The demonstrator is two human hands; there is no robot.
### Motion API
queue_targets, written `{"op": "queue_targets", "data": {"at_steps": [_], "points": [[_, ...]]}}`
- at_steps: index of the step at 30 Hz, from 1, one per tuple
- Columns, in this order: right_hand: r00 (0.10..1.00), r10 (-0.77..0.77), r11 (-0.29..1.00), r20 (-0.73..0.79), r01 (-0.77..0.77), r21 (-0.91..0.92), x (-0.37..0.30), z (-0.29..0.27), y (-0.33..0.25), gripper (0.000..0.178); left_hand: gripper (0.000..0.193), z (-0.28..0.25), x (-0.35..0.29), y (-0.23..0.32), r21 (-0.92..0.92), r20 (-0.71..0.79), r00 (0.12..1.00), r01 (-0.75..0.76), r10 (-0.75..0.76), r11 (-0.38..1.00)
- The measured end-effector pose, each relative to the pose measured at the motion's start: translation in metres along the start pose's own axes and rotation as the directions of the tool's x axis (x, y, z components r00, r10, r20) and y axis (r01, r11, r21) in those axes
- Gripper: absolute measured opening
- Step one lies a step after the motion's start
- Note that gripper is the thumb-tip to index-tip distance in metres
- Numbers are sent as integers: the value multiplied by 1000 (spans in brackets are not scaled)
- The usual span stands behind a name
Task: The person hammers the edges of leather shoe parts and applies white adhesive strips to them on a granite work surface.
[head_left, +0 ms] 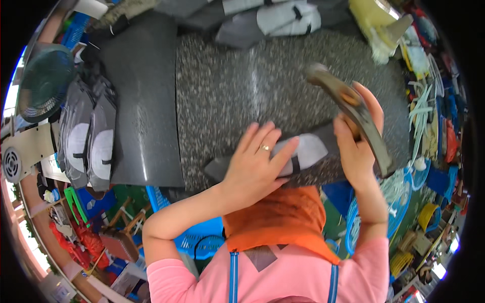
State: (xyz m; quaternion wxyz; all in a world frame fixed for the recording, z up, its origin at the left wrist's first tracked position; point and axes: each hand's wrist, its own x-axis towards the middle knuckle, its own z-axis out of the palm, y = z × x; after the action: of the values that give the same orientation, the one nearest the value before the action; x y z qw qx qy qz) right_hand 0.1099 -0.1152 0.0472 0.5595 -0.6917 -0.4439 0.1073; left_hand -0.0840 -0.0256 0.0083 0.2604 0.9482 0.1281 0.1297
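My right hand [356, 156] grips a hammer [365, 121] with a long, curved metal head. The end of its wooden handle shows in the head's middle, and the head's far tip is blurred. It is raised over the right end of a dark grey, flat shoe-upper-like piece [217, 169] with a light grey rounded patch. My left hand [257, 164], a ring on one finger, lies on this piece with its fingers spread. The piece rests along the near edge of a speckled stone slab [227, 96]. Part of it is hidden under my hands.
More grey pieces with light patches [288, 20] lie at the far edge, and others are stacked at the left [91, 136]. A dark sheet [146, 101] covers the slab's left side. A yellowish container [376, 25] stands far right. Blue baskets [202, 237] sit below the slab.
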Motion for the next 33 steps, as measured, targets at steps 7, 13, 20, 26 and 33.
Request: {"op": "queue_targets", "data": {"at_steps": [7,13,20,26,33], "points": [[896,-1,985,-443,77,153,-35,-25,58,30,68,-98,162,-69,513,-693,668,191,273,837],[901,-45,992,-432,92,89,-30,-26,62,28,80,-71,188,-140,105,-692,721,40,44,994],[934,-34,984,-356,94,154,-34,-33,69,15,75,-191,-73,-205,511,-815,535,844,-221,162],[977,-37,994,-209,56,88,-33,-26,82,18,67,-213,-181,-212,455,-736,513,858,-441,238],[975,125,992,-184,-120,38,-35,-16,64,17,52,-281,-180,-245,329,-602,362,925,-712,193]]}}
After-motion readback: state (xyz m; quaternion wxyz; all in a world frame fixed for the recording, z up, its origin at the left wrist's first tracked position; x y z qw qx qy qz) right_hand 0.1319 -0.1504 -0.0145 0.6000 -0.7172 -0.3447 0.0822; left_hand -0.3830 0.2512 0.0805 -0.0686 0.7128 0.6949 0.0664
